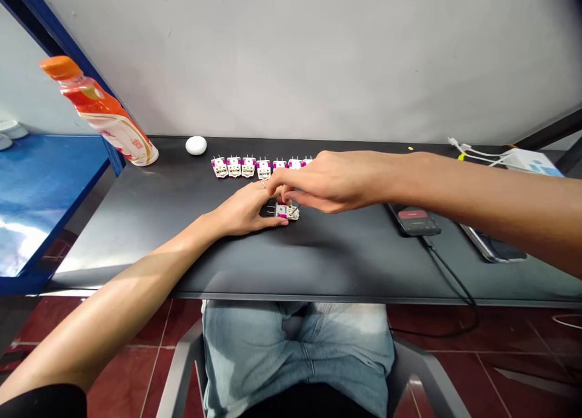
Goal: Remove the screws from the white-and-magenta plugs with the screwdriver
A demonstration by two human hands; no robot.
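Head view: my left hand (245, 210) grasps a pronged white-and-purple module (281, 211); my right hand (328, 182) pinches a thin tool (296, 210), apparently working its end; next calls for steadiness.

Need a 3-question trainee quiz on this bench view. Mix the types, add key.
1. Which hand has its thumb against the white-and-purple part?
2. True or false: the white egg-shaped object sits between the orange-capped bottle and the row of similar parts.
3. What colour is the cable running from the near end of the phone? a) white b) black c) red

Key: 1. the left hand; 2. true; 3. b
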